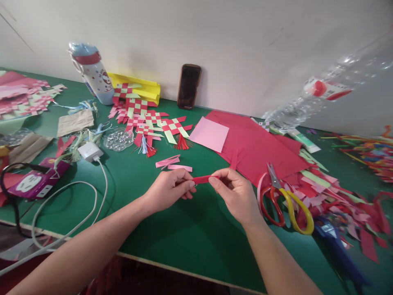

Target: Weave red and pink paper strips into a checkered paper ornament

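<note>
A short red paper strip [202, 180] is stretched level between my two hands above the green table. My left hand [173, 184] pinches its left end between thumb and fingers. At the other end, my right hand [233, 190] grips it the same way. Just beyond my left hand lie a few pink paper strips [179, 168]. Behind my right hand rest a pink paper square [210, 133] and large red paper sheets [254, 139]. Scissors [284, 200] with red and yellow handles lie to the right of my right hand.
Woven paper fish [144, 119] with tassels lie in the middle back, near a dish of beads [118, 139]. A bottle [95, 73] and a phone [188, 87] stand by the wall. A charger cable [101, 196] loops at left. Paper scraps [344, 200] and a plastic bottle [322, 90] are right.
</note>
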A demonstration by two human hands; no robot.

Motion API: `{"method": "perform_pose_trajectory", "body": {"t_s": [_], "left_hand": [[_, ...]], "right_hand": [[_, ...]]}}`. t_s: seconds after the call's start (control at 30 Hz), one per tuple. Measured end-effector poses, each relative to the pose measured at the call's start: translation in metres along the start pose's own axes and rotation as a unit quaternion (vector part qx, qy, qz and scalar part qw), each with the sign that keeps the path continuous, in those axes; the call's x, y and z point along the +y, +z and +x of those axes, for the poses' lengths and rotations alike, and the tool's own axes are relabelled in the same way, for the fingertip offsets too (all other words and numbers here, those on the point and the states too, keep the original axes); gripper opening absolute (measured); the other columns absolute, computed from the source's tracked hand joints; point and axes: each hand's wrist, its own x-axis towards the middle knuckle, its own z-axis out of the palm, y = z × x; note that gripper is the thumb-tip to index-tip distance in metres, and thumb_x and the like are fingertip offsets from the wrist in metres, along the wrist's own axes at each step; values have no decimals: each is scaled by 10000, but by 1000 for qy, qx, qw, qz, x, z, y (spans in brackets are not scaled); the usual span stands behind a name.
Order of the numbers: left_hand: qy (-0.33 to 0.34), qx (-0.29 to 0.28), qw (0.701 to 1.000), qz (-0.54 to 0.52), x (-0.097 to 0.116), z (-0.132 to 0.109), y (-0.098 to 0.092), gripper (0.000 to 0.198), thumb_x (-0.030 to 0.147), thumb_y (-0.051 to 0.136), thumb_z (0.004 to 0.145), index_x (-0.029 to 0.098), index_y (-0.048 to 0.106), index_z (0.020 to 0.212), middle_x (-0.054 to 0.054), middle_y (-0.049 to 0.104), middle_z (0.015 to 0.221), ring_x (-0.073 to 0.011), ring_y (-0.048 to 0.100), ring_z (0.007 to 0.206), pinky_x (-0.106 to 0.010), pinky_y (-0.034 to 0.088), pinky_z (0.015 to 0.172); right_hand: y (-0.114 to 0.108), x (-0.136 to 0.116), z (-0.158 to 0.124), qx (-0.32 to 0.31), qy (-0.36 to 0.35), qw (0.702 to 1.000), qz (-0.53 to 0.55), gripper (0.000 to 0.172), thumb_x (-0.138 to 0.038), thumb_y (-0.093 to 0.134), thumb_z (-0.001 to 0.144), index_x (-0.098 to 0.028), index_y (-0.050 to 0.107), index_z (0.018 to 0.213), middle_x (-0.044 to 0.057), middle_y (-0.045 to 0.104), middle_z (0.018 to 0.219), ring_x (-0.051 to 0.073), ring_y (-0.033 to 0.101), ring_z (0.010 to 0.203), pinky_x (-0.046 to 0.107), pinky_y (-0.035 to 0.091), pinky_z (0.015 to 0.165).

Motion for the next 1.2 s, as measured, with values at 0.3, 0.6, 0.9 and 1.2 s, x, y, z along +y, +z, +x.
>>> {"method": "perform_pose_trajectory", "body": {"t_s": [0.3,0.6,0.9,1.2], "left_hand": [[0,-16,1000,14,0,-1,1,220,369,630,868,150,642,884,-33,709,794,-126,686,704,-242,556,683],[-8,0,1000,22,3,0,-2,190,312,575,899,148,630,821,-1,674,716,-71,627,537,-167,503,519],[-1,-6,999,33,4,0,0,205,298,558,902,144,627,786,23,621,591,-74,618,513,-159,500,517],[16,-23,998,62,6,-4,2,193,303,581,892,151,637,788,3,660,685,-85,643,546,-173,515,525]], "right_hand": [[9,-7,-5,-40,-11,999,22,246,-434,690,828,-201,626,783,-30,548,667,97,470,579,227,401,537],[6,-6,-3,-73,-8,996,51,219,-419,654,855,-202,646,881,-13,585,716,110,517,619,232,440,574],[5,-8,-1,-42,-25,999,-8,277,-453,602,883,-196,623,780,-27,510,615,106,455,556,239,390,522],[15,-11,-5,-145,21,987,65,244,-443,677,816,-211,621,870,28,676,857,149,628,725,282,527,658]]}}
